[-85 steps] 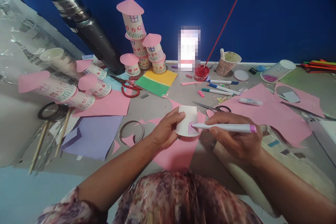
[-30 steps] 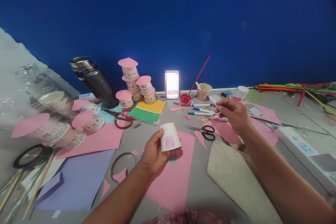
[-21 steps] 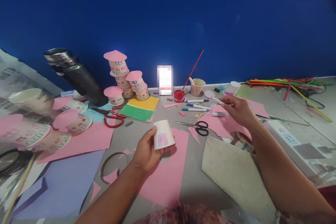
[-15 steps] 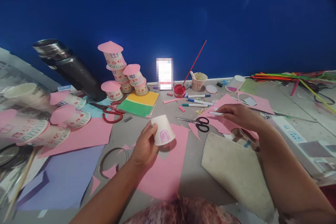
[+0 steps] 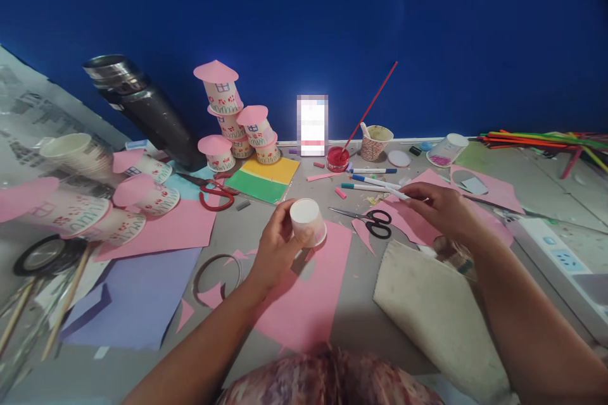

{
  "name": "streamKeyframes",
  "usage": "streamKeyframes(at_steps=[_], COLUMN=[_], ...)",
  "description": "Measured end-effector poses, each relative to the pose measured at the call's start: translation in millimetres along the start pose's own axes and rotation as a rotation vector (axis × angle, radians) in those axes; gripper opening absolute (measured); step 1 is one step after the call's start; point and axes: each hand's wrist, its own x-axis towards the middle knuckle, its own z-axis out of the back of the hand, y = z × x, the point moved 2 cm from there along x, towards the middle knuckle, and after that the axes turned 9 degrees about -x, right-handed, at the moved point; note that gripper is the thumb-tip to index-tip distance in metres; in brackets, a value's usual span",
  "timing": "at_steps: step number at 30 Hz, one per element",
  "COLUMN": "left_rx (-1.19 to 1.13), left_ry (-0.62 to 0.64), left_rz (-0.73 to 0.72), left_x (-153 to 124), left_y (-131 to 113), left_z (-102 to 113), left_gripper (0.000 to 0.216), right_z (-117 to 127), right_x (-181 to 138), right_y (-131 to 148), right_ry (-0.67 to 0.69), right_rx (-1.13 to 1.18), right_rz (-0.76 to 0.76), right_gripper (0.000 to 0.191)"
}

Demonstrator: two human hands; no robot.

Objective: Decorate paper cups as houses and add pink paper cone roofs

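Observation:
My left hand point(image 5: 275, 245) is closed around a small white paper cup point(image 5: 308, 220), held upside down just above a pink paper sheet point(image 5: 304, 297); the cup's flat base faces me. My right hand point(image 5: 439, 209) is off to the right, over pink paper scraps, with its fingers pinched on a white marker point(image 5: 396, 192) that points left. Other markers point(image 5: 373, 171) lie on the table just beyond it. Black scissors point(image 5: 377, 223) lie between my two hands.
Decorated cup houses with pink roofs are stacked point(image 5: 232, 117) at the back, and more lie at the left point(image 5: 147, 196). Around them are a steel flask point(image 5: 142, 107), red scissors point(image 5: 216, 193), a red paint pot point(image 5: 337, 158), purple paper point(image 5: 128, 297), a beige cloth point(image 5: 437, 316) and a power strip point(image 5: 560, 259).
My right hand drew the marker off the cup and carried it to the right, toward the loose markers. My left hand turned the cup, so its pink drawn door no longer shows.

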Motion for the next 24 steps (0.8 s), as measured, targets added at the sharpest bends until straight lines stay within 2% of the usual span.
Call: streamKeyframes(at_steps=[3, 7, 10, 12, 13, 15, 17, 19, 21, 24], left_rx=[0.114, 0.219, 0.376, 0.585, 0.710, 0.959, 1.149, 1.307, 1.538, 1.623], left_ry=[-0.011, 0.051, -0.006, -0.025, 0.023, 0.148, 0.355, 0.599, 0.800, 0.897], left_rz=[-0.011, -0.067, -0.184, -0.170, -0.173, -0.303, -0.383, -0.388, -0.395, -0.381], left_x=[-1, 1, 1, 3, 6, 20, 45, 78, 111, 145], left_y=[1, -4, -34, -63, -78, -102, -107, -92, -65, -27], left_z=[-1, 6, 11, 6, 0, -16, -35, -52, -64, -75], left_gripper=[0.052, 0.052, 0.039, 0.033, 0.030, 0.019, 0.017, 0.020, 0.025, 0.026], right_z=[-10, -23, -31, -36, -38, -43, -49, -54, -58, -59], right_x=[0, -3, -5, -6, -6, -5, -3, -1, 1, 2], right_y=[8, 29, 41, 46, 48, 50, 53, 57, 61, 64], right_ry=[-0.044, -0.008, 0.027, 0.024, 0.016, -0.002, -0.022, -0.025, -0.009, 0.015], right_rx=[0.077, 0.072, 0.070, 0.057, 0.042, 0.005, -0.033, -0.082, -0.138, -0.202], right_rz=[0.019, 0.050, 0.065, 0.125, 0.157, 0.202, 0.233, 0.272, 0.305, 0.289], right_gripper=[0.037, 0.029, 0.025, 0.025, 0.025, 0.025, 0.023, 0.022, 0.022, 0.022])
